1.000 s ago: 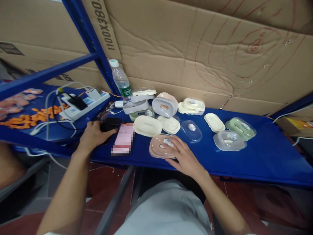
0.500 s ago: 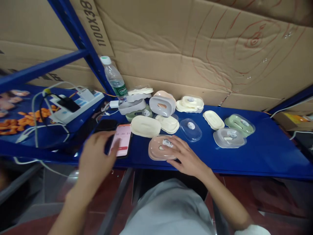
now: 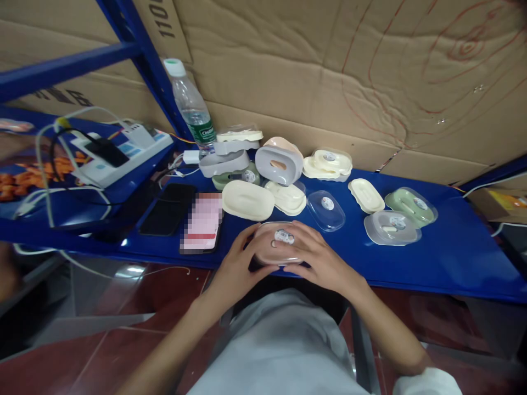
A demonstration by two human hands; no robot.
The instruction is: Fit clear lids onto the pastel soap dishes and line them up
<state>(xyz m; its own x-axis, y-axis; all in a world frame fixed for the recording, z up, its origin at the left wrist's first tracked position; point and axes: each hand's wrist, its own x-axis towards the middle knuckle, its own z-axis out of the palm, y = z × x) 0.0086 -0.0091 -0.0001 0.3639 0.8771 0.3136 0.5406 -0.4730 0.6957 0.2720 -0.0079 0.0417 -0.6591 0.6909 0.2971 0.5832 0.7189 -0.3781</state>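
A pink oval box (image 3: 272,255) with a clear lid and a white label lies at the front edge of the blue table (image 3: 349,263). Around its left side curls my left hand (image 3: 242,260); my right hand (image 3: 319,258) grips its right side, fingers over the lid. Just behind are a cream oval tray (image 3: 247,201) and a cream piece with a clear cover (image 3: 286,197). A loose clear lid (image 3: 326,210) with a round label rests behind my right hand. Left of my left hand lies a phone (image 3: 201,222), its screen lit and partly pixelated.
Grey and peach boxes (image 3: 279,163), cream boxes (image 3: 329,164) and a water bottle (image 3: 193,112) stand along the cardboard. Green (image 3: 411,206) and clear-lidded boxes (image 3: 391,227) lie right. A dark phone-like object (image 3: 167,211), power strip (image 3: 123,151), cables and orange pieces (image 3: 37,174) are left.
My left hand has moved right, from over the phone to the pink box, and closed round its left side. My right hand has stayed on the box. The view has shifted slightly.
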